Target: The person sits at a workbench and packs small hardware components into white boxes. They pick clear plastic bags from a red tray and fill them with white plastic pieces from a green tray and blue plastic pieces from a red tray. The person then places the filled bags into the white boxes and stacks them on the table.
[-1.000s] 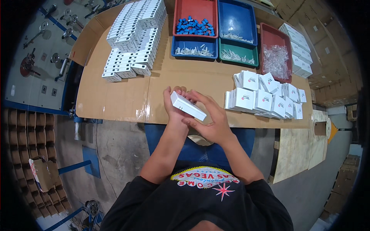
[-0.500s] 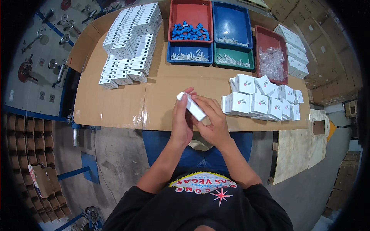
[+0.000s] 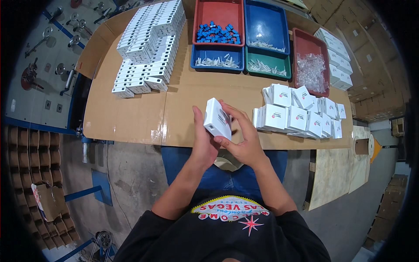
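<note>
So, far left: stepped stack of white boxes (image 3: 148, 52) with dark square marks, on smooth tan cardboard (image 3: 126, 115). Left hand (image 3: 204, 142) open, palm toward a flat white box (image 3: 214, 118), contact unclear. Red tray (image 3: 218, 13): chunky blue parts (image 3: 218, 35). Small blue tray (image 3: 218, 68): thin white sticks (image 3: 214, 61). White box itself is tilted, pinched thumb-to-fingers in right hand (image 3: 246, 142). Large blue tray (image 3: 265, 22), green tray (image 3: 268, 75): more white slivers (image 3: 264, 67). Loose pile of squarish white boxes (image 3: 297, 117), then dark red tray (image 3: 304, 40): shiny clear plastic (image 3: 310, 70).

Left: stacked boxes (image 3: 150, 48) are standing | Centre: box (image 3: 216, 118) is being held before trays (image 3: 266, 24) | Right: piled boxes (image 3: 297, 117) are lying on cardboard (image 3: 131, 115)
</note>
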A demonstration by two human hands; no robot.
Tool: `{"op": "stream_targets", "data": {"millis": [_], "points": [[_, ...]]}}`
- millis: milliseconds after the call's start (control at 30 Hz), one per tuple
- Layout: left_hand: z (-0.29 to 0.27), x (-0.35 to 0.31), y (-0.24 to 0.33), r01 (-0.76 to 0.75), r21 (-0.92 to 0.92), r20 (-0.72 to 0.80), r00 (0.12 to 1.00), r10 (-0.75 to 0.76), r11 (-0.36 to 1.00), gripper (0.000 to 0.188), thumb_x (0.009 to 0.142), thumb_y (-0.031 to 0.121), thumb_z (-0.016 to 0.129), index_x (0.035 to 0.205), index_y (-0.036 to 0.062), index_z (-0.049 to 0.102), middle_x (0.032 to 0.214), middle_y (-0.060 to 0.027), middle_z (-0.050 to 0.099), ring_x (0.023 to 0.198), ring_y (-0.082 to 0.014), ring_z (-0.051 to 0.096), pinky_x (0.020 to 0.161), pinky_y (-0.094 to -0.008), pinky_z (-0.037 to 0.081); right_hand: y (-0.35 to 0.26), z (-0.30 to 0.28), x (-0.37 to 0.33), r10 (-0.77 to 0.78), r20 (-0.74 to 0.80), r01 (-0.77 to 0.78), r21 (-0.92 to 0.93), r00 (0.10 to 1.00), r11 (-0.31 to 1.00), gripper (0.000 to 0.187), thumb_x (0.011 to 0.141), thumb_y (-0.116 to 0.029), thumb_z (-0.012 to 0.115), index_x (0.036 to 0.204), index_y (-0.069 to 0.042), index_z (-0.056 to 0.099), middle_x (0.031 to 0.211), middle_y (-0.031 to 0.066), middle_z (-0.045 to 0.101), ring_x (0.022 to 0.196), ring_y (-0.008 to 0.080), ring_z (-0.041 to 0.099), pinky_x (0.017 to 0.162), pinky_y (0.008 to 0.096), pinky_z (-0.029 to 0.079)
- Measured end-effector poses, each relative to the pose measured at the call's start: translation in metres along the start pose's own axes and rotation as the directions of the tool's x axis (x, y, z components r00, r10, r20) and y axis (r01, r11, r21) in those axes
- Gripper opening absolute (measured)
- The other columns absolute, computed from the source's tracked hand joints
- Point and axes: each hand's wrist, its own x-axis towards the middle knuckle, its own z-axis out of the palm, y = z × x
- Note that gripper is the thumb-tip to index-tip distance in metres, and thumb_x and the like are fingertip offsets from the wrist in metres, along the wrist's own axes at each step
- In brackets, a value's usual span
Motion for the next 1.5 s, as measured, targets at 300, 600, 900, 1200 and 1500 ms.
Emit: {"op": "stream_targets", "data": {"millis": [300,600,900,1200,1500], "points": [[-0.009,0.006,-0.008,-0.456,0.371,0.084,0.884,0.46,0.809,0.118,0.076,0.094,0.017,0.151,0.0046,0.029,0.129,-0.0119,0.051,0.122,-0.0224,0.049,0.104,-0.0358,0.038,-0.003,0.022,-0.014,0.021,0.007,-0.022,0.216,1.0,0.976,0.059,0.085,-0.013,0.073,0.138,-0.005,0.048,0.152,0.018,0.036,0.138,0.0358,0.042,0.11,0.0435,0.04],[-0.032,0.013,-0.011,-0.644,0.67,0.354,0.714,0.604,0.369,0.129,0.069,0.097,0.012,0.134,-0.009,0.047,0.125,-0.0185,0.05,0.111,-0.0258,0.055,0.097,-0.0395,0.044,-0.012,0.022,-0.015,0.299,0.138,-0.328,0.482,0.944,0.813,0.081,0.091,-0.01,0.064,0.155,-0.008,0.015,0.152,0.0206,0.033,0.136,0.0312,0.044,0.106,0.0421,0.044],[-0.026,0.001,-0.009,-0.646,0.674,0.394,0.724,0.566,0.357,0.062,0.1,0.044,0.038,0.132,-0.0073,0.052,0.124,-0.0256,0.055,0.113,-0.0363,0.058,0.096,-0.0398,0.045,-0.002,0.013,-0.019,0.331,0.279,-0.43,0.491,0.901,0.758,0.08,0.095,-0.008,0.054,0.158,-0.01,0.005,0.151,0.0207,0.033,0.136,0.03,0.042,0.108,0.0391,0.039],[-0.025,0.002,-0.014,-0.635,0.726,0.432,0.719,0.545,0.262,0.08,0.096,0.065,0.037,0.127,-0.0068,0.054,0.115,-0.0235,0.055,0.102,-0.0343,0.06,0.086,-0.0382,0.049,0.008,0.016,-0.03,0.368,0.29,-0.468,0.594,0.883,0.655,0.077,0.092,-0.002,0.048,0.156,-0.01,0.007,0.148,0.0177,0.036,0.135,0.0255,0.042,0.11,0.0365,0.036],[-0.034,0.005,-0.023,-0.665,0.705,0.449,0.686,0.572,0.245,0.085,0.096,0.068,0.029,0.121,-0.0077,0.057,0.113,-0.0235,0.056,0.096,-0.0343,0.063,0.08,-0.0378,0.051,0.012,0.016,-0.031,0.354,0.328,-0.483,0.6,0.876,0.638,0.085,0.086,0.001,0.054,0.155,-0.008,0.006,0.15,0.0183,0.033,0.141,0.0256,0.034,0.113,0.0367,0.03]]}}
